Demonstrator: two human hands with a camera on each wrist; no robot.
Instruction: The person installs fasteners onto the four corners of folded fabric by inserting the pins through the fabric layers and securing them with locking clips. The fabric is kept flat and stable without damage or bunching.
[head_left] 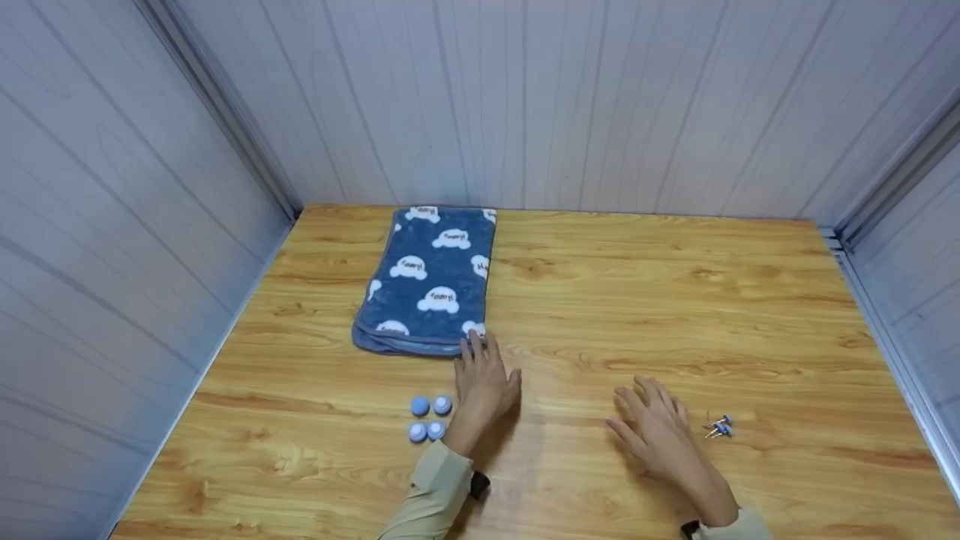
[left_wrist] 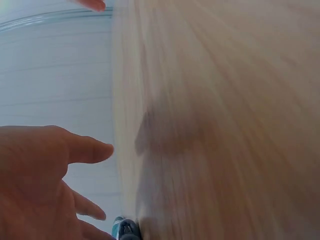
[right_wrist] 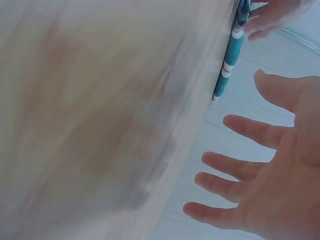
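A folded blue fleece blanket (head_left: 465, 277) with white printed shapes lies at the back left of the wooden table. My left hand (head_left: 485, 384) is at its front right corner, fingers extended and overlapping the edge in the head view. Both hands hold nothing. Over the table to the right, my right hand (head_left: 660, 439) has its fingers spread, palm toward the wood. The right wrist view shows those fingers (right_wrist: 240, 131) apart, with the folded blanket edge (right_wrist: 233, 52) beyond. In the left wrist view, the left thumb (left_wrist: 90, 149) points away from the other fingers.
Several small round blue-and-white pieces (head_left: 419, 406) sit grouped left of my left forearm. A little pile of blue-headed metal pins (head_left: 721, 429) lies right of my right hand. Pale panel walls (head_left: 555, 105) enclose the table (head_left: 675, 300) at the back and sides.
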